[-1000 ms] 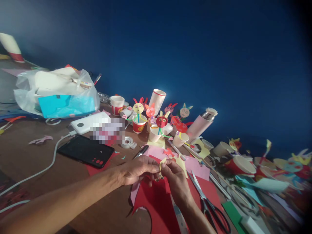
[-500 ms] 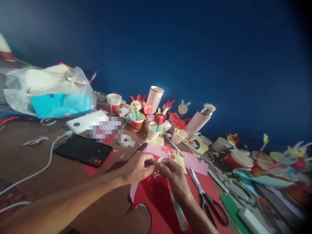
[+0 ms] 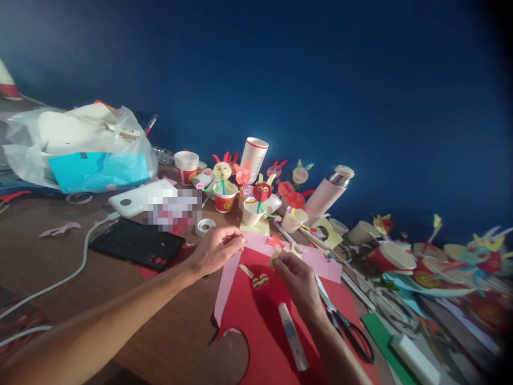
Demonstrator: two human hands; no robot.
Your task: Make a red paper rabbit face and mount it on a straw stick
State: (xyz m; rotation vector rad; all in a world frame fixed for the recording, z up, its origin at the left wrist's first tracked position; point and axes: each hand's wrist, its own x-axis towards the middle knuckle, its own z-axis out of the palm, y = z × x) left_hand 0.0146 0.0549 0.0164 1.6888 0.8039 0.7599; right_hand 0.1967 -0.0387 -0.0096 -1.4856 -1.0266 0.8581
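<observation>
1. Drew both hands apart within the last second, after a close pinch at yellow strip.
2. Left strip lying on red paper, just beside two striped pieces.
3. Held left hand near pink paper, with thumb and fingertips narrowly together; could not tell about anything between.
4. Brought right hand to yellow scrap, with fingertips narrow; could not tell grip from mere touch.
5. Left white tube more uncovered, on red paper.
6. Seemed to mean, by judgement, a rest in handling of strip, with attention moved toward scrap.
</observation>
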